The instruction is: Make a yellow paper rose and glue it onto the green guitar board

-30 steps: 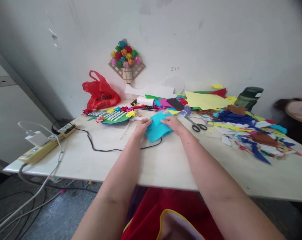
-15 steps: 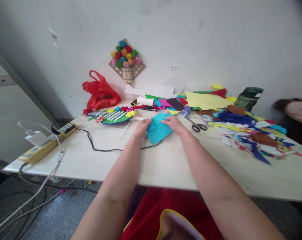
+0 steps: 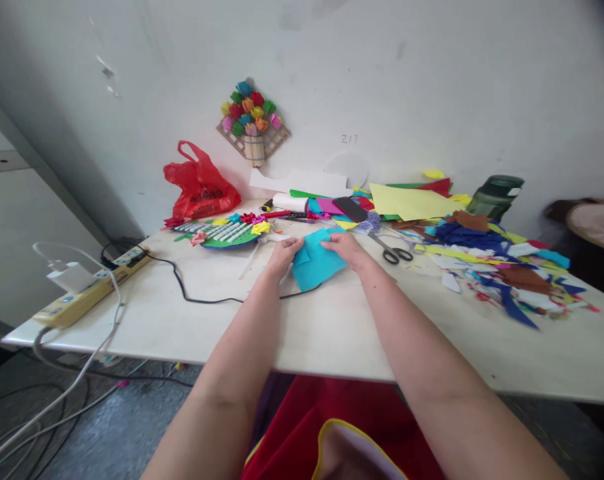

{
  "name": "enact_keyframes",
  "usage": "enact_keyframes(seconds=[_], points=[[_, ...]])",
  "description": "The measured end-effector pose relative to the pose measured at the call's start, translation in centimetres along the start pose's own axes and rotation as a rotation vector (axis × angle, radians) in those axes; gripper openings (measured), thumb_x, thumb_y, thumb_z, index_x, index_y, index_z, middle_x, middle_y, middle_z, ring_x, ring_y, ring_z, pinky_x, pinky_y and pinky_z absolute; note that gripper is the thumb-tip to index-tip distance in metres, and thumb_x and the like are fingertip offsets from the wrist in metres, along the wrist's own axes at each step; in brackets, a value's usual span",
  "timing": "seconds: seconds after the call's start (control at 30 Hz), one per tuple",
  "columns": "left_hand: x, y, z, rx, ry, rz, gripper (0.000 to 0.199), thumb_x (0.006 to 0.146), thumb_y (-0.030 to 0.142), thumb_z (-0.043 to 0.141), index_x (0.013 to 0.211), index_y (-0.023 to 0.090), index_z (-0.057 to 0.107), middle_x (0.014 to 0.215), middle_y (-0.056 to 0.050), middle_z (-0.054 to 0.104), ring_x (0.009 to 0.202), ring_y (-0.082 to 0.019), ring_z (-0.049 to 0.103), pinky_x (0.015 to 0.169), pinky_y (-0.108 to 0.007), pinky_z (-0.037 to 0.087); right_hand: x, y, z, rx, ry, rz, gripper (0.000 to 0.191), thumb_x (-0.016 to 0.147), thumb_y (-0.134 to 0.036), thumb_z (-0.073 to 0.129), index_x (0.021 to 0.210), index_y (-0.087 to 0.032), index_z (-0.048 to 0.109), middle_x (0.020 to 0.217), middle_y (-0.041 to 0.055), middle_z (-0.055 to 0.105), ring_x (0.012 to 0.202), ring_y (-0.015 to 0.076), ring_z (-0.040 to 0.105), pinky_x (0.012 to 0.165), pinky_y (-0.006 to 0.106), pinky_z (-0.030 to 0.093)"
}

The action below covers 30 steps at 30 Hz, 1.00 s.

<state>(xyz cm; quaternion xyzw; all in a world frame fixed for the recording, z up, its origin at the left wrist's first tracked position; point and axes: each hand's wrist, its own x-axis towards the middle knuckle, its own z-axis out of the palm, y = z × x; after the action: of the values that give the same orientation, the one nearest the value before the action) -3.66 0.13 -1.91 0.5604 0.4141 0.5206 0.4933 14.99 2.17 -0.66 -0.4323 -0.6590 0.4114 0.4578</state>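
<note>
Between my two hands a piece of light blue paper [image 3: 318,265] is held up just over the table, its upper part folded or overlapped. My left hand [image 3: 284,257] pinches its left edge. At the upper right, my right hand [image 3: 346,248] grips it between thumb and fingers. Behind my left hand lies a glue gun [image 3: 277,239], partly hidden, with a pale stick [image 3: 249,261] near it. To the right of my right hand rest scissors with black handles [image 3: 396,254].
A power strip [image 3: 92,287] and black cable [image 3: 202,301] lie on the left. A decorated green board [image 3: 227,245] and red plastic bag [image 3: 202,183] stand behind. Paper scraps [image 3: 522,280], a dark phone [image 3: 351,209] and a green bottle [image 3: 495,197] are on the right.
The lower part of the blue paper has tilted slightly between my hands. Both hands keep their hold in nearly the same place.
</note>
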Motion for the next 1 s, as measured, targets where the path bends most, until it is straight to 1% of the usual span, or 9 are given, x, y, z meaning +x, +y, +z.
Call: enact_keyframes(seconds=[0.07,0.2,0.43,0.53,0.63,0.73,0.87,0.93,1.0], points=[[-0.05,0.07,-0.04,0.011,-0.021,0.0,0.043,0.062,0.054,0.07,0.058,0.016,0.048,0.049,0.007,0.034,0.045,-0.006,0.028,0.045,-0.023,0.017,-0.04,-0.04,-0.02,0.003,-0.008,0.016,0.044,0.054,-0.045,0.072,0.052,-0.021,0.036,0.048,-0.0067,0.035,0.051,0.0091,0.036,0.048,0.023,0.029],[-0.2,0.24,0.05,0.03,-0.03,0.001,0.043,0.06,0.052,0.072,0.058,0.016,0.048,0.051,0.006,0.037,0.047,-0.006,0.03,0.046,-0.023,0.019,-0.01,0.06,0.03,0.015,-0.018,0.025,0.043,0.056,-0.046,0.072,0.052,-0.021,0.037,0.048,-0.0064,0.036,0.051,0.0093,0.038,0.048,0.023,0.03],[-0.43,0.48,0.34,0.069,0.002,0.015,0.044,0.059,0.054,0.071,0.057,0.017,0.048,0.049,0.006,0.034,0.046,-0.006,0.028,0.045,-0.023,0.016,-0.13,-0.07,0.16,0.081,-0.044,0.06,0.035,0.056,-0.045,0.073,0.056,-0.02,0.048,0.052,-0.0039,0.05,0.054,0.012,0.047,0.051,0.026,0.039],[-0.46,0.52,0.41,0.078,-0.019,0.021,0.044,0.06,0.055,0.071,0.058,0.016,0.05,0.049,0.006,0.036,0.046,-0.006,0.029,0.045,-0.023,0.017,-0.2,-0.44,0.22,0.186,-0.067,0.08,0.032,0.053,-0.042,0.076,0.069,-0.019,0.059,0.063,-0.0015,0.06,0.059,0.0139,0.055,0.057,0.028,0.046],[-0.51,0.57,0.47,0.079,-0.036,0.005,0.043,0.06,0.054,0.071,0.059,0.016,0.051,0.049,0.006,0.039,0.045,-0.006,0.031,0.045,-0.023,0.019,-0.15,-0.62,0.28,0.226,-0.067,0.089,0.042,0.048,-0.039,0.079,0.083,-0.019,0.065,0.073,0.0009,0.066,0.068,0.0161,0.06,0.066,0.031,0.049],[-0.65,0.71,0.57,0.061,-0.069,-0.025,0.041,0.062,0.053,0.071,0.063,0.016,0.053,0.051,0.005,0.042,0.046,-0.006,0.034,0.044,-0.022,0.021,-0.06,-0.62,0.25,0.164,-0.054,0.073,0.043,0.047,-0.038,0.08,0.083,-0.018,0.067,0.081,0.0034,0.069,0.076,0.0188,0.061,0.073,0.034,0.05],[-0.77,0.76,0.66,0.033,-0.118,-0.064,0.04,0.063,0.053,0.071,0.065,0.016,0.056,0.052,0.005,0.044,0.046,-0.006,0.036,0.044,-0.022,0.023,0.09,-0.61,0.07,0.028,0.017,-0.011,0.04,0.049,-0.032,0.079,0.086,-0.019,0.069,0.097,0.0053,0.068,0.096,0.0217,0.06,0.088,0.038,0.046],[-0.74,0.68,0.65,0.032,-0.134,-0.074,0.04,0.063,0.053,0.071,0.064,0.016,0.056,0.052,0.004,0.044,0.045,-0.007,0.035,0.044,-0.022,0.023,0.23,-0.54,0.0,-0.002,0.021,-0.031,0.041,0.05,-0.029,0.079,0.089,-0.019,0.069,0.101,0.0055,0.067,0.1,0.0217,0.059,0.091,0.038,0.044],[-0.69,0.6,0.62,0.036,-0.151,-0.078,0.04,0.062,0.054,0.071,0.064,0.016,0.057,0.051,0.004,0.045,0.045,-0.006,0.035,0.044,-0.022,0.023,0.41,-0.39,0.01,-0.015,0.003,-0.051,0.042,0.05,-0.027,0.078,0.091,-0.02,0.069,0.101,0.0054,0.067,0.099,0.0213,0.059,0.09,0.038,0.044]])
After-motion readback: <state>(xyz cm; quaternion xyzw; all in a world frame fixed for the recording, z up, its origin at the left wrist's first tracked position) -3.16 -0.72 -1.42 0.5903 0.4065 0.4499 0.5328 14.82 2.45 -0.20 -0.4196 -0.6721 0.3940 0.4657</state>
